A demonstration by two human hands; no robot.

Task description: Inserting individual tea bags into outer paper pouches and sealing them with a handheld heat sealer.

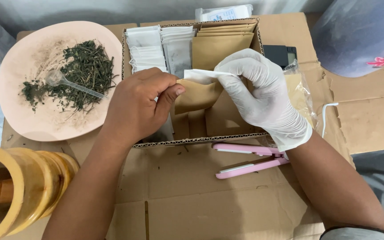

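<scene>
Far left of the fingers: turned wooden mortar (27, 186), yellow-tan, glossy, at the near edge; above it a pale pink plate (18, 66), matte and dusted with fine residue, carrying a loose heap of dried green herb (83, 71), stalky and crumbled; clear plastic scoop (56, 78) lies bowl-up in the heap, handle angled toward the box, likely left within reach for dosing.

Left hand (134, 106), bare; thumb and forefinger pinched narrow on the left edge of a brown paper sachet (196, 94); sachet hangs between the two hands, over the open cardboard box (192, 140).

Right hand (258, 93), in a white latex-type glove; fingers closed on a white filter-paper piece (201, 75) at the sachet mouth, apparently held so the opening stays accessible; whether the white piece is inside the mouth, cannot tell.

Behind the fingers, in the box: white sachets (145, 49) stacked upright, then brown envelopes (221, 40), filed like cards.

Below the right wrist: pink hinged sealer (250, 160), smooth plastic, arms apart, on flattened corrugated cardboard (192, 200).

Right of the fingers: small black device (280, 54); crinkled clear bag (301, 89).
</scene>
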